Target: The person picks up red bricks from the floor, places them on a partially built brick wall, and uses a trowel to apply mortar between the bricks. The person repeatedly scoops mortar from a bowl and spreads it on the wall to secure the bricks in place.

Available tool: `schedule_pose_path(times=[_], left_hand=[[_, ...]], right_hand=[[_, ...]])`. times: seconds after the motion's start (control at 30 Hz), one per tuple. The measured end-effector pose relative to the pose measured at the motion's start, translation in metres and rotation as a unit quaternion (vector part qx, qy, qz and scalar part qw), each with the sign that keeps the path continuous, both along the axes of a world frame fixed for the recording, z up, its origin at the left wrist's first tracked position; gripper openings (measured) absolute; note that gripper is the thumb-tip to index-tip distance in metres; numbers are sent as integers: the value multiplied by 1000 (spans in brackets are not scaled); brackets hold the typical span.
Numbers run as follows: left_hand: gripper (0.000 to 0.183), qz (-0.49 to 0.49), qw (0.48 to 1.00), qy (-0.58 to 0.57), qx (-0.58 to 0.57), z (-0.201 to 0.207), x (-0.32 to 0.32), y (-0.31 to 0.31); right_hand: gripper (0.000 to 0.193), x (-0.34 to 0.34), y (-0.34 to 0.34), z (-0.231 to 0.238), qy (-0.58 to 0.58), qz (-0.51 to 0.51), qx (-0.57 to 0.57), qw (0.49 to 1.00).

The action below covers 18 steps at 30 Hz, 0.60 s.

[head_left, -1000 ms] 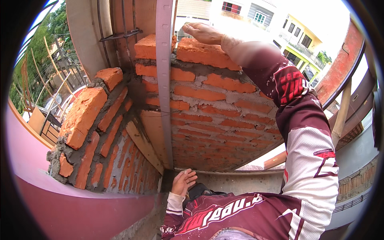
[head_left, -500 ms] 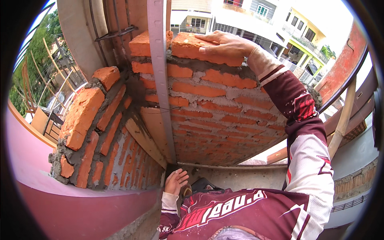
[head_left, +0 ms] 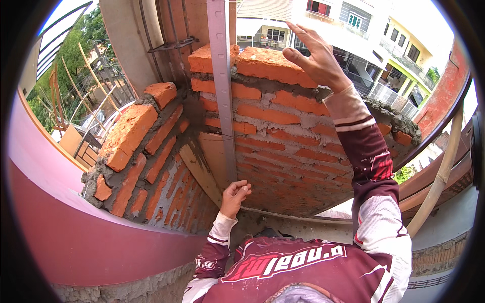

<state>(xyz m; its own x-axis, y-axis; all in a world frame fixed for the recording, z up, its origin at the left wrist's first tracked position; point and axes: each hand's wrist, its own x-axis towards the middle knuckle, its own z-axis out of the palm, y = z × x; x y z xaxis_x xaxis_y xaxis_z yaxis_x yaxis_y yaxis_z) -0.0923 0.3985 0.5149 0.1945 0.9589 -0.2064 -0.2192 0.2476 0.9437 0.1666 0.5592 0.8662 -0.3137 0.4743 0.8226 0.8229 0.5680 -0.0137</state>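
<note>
My right hand (head_left: 319, 59) is raised with fingers stretched out and thumb apart, holding nothing. It hovers just off the right end of an orange brick (head_left: 273, 64) on the top course of the brick wall (head_left: 283, 118). Lower down, my left hand (head_left: 235, 198) has its fingers curled in. What they hold, if anything, is hidden. That hand is nearest the foot of a long grey metal straightedge (head_left: 222, 91), which stands upright against the wall. Left of the straightedge, another orange brick (head_left: 202, 59) lies on the same course.
At the left, a second brick wall (head_left: 151, 174) with wet grey mortar meets the first at a corner. Steel rebar (head_left: 174, 45) rises beside a concrete column. A wooden board (head_left: 202, 169) leans in the corner. A bamboo pole (head_left: 440, 171) slants at the right.
My right hand has lifted off the top brick and stretched its fingers. My left hand has risen toward the straightedge and curled its fingers. The view has shifted, moving the wall rightward in the picture.
</note>
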Motion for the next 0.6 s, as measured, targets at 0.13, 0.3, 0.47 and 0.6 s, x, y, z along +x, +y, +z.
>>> schedule_pose_path(times=[0.13, 0.3, 0.47, 0.6], left_hand=[[35, 131, 959, 25, 251, 82, -10, 54], [32, 310, 760, 298, 487, 199, -37, 128], [47, 251, 553, 485, 629, 295, -61, 210], [60, 26, 562, 607, 561, 318, -63, 232]], right_hand=[[57, 0, -93, -64, 146, 187, 49, 970], [31, 4, -166, -218, 216, 132, -219, 942], [27, 27, -223, -309, 262, 12, -493, 829], [28, 58, -259, -356, 256, -14, -524, 812]])
